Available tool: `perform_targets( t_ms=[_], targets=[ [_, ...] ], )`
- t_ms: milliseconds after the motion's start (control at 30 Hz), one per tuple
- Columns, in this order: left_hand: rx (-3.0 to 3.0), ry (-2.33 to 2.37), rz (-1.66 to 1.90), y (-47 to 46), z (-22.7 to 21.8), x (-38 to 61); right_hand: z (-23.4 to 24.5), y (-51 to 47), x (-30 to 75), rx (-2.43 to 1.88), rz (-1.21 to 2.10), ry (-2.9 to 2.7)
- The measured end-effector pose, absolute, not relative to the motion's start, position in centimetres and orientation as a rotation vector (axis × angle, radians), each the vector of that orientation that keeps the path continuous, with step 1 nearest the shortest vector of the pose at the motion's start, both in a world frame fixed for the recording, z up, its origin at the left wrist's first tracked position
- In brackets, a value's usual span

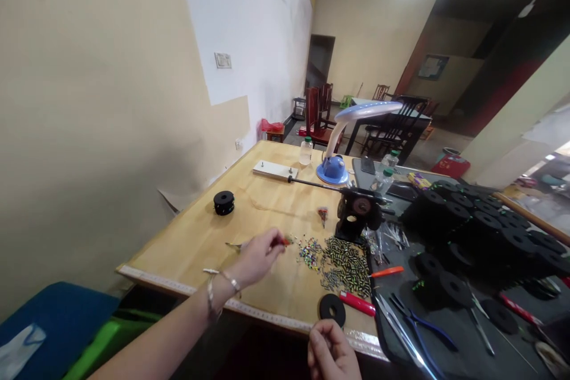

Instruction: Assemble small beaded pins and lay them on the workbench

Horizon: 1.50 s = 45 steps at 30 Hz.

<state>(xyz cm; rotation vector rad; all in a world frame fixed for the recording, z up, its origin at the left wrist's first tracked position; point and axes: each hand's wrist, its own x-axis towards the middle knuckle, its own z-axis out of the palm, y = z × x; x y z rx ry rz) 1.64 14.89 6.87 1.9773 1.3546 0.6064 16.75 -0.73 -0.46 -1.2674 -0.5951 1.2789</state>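
Note:
My left hand [262,254] reaches over the wooden table with its fingers pinched together. A small orange-red thing shows at its fingertips, too small to name. A thin pointed tool [232,244] lies partly hidden behind this hand. Small multicoloured beads [310,252] are scattered just right of the fingertips, beside a pile of dark and yellowish small parts [347,261]. At the table's front edge my right hand [333,351] is closed, thumb against curled fingers; what it may hold is hidden. Just above it lies a black foam ring [332,310], beside a red cylindrical handle [357,303].
A black spool [223,202] stands on the left. Behind are a white block [275,170] with a rod to a black clamp device [360,214], a blue lamp [332,170] and a bottle [306,151]. Pliers [416,320] and many black foam rolls [481,219] crowd the dark mat.

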Motion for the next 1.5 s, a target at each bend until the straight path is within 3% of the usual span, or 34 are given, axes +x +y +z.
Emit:
perform_targets(
  t_ms=[133,367,1000,1500],
  targets=[
    [1.349,0.914,0.573,7.8,4.4,1.4,0.0,-1.0,16.4,-1.268,1.339,-0.561],
    [0.806,0.944,0.605,1.7,1.5,1.0,-0.8,-2.2,15.0,-1.324,1.461,-0.642],
    [1.058,1.048,0.672,0.5,-0.1,1.2,-1.3,-2.9,14.4,-1.375,1.453,-0.704],
    [0.853,0.952,0.654,0.4,0.5,1.7,-2.2,-3.0,14.5,-1.278,1.502,-0.655]
  ],
)
